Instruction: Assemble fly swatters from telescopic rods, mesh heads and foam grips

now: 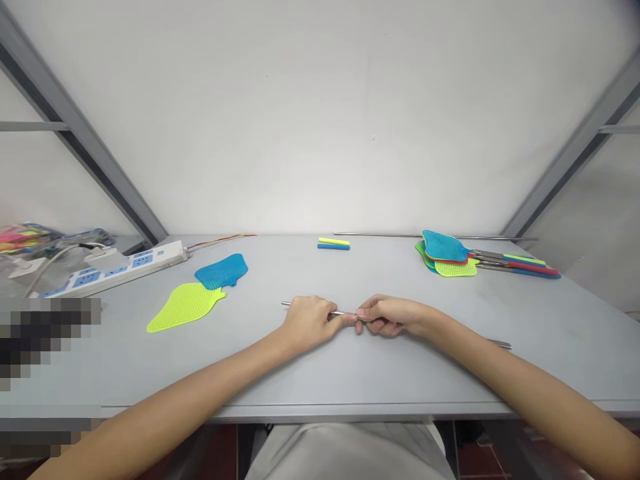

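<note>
A thin metal rod (343,313) lies in both of my hands, low over the middle of the grey table. My left hand (309,324) is wrapped round it, and the rod's left tip sticks out past the knuckles. With thumb and fingers, my right hand (387,315) grips the rod's right part; that end is hidden by the fingers. Beyond my hands lie a yellow tube and a blue tube (333,247), side by side. Off to the left, a yellow-green fly swatter head (186,307) touches a blue one (223,271), both without handles.
Several fly swatters with handles are stacked at the back right, a blue head (445,247) on top. A long thin rod (385,235) runs along the wall. Another metal piece (500,343) shows behind my right forearm. At left are a power strip (150,261) and plastic bags.
</note>
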`<state>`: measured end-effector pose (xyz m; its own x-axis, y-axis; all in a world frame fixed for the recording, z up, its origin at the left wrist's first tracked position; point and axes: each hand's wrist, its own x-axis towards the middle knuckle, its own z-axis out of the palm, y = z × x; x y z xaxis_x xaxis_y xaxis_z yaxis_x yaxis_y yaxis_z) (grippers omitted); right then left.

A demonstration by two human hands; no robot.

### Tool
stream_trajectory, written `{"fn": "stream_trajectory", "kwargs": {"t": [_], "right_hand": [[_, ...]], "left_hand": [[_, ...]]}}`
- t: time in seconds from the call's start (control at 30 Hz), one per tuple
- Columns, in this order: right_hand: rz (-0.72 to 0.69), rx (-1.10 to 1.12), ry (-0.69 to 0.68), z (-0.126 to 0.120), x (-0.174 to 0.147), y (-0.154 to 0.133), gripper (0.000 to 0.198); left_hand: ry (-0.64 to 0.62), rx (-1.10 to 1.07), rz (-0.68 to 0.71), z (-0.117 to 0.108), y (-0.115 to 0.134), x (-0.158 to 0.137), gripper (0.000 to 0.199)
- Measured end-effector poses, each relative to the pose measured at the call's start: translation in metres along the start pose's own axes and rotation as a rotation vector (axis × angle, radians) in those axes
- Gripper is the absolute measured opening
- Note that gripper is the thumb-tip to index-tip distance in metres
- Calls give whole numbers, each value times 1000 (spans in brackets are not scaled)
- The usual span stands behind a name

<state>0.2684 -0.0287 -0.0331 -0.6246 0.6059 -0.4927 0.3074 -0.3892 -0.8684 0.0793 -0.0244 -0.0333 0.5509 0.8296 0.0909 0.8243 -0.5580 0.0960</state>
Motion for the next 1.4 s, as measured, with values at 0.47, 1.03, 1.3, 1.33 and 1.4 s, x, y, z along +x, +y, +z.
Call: {"fn": "stream_trajectory", "kwargs": {"t": [0.47, 1.03, 1.3, 1.33, 1.4], "right_hand": [[-11, 17, -14, 1, -1, -1, 25], [-56, 44, -9, -1, 3, 1, 29], [-67, 30, -40, 0, 1, -1, 27], [-68, 27, -48, 0, 0, -1, 27], [-70, 18, -57, 1, -1, -1, 26]], "left_hand": [[25, -5, -40, 2, 2, 1, 62], [141, 146, -57, -8, -10, 6, 58], [53, 88, -118, -12, -9, 6, 58], [27, 71, -138, -12, -8, 5, 58], [-4, 55, -169, -12, -6, 4, 57]]}}
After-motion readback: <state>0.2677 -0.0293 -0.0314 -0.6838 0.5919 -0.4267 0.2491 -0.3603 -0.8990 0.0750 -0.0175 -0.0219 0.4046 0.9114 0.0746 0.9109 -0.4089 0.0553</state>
